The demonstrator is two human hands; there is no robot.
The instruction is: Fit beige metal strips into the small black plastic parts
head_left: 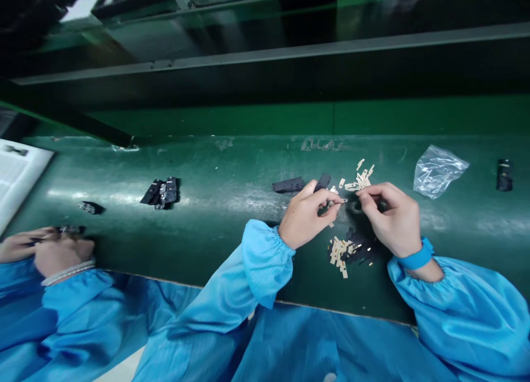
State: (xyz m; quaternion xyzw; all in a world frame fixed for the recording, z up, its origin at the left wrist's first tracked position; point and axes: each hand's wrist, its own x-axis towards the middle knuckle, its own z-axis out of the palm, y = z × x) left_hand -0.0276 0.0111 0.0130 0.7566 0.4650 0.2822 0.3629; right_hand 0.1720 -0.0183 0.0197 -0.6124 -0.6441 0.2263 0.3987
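Note:
My left hand (306, 215) is closed in a pinch on a small beige strip, its fingertips meeting those of my right hand (391, 216). My right hand is also closed, gripping a small dark part that I cannot make out clearly. Both hands hover over the green table (232, 205). Just below them lies a pile of small beige and black pieces (345, 252). More beige strips (360, 179) are scattered just beyond my fingers, next to two flat black parts (298, 184).
A crumpled clear plastic bag (436, 171) lies to the right, with a black part (504, 175) further right. A cluster of black parts (161, 192) sits left of centre. A co-worker's hands (45, 249) in blue sleeves work at the far left near a white sheet (16, 175).

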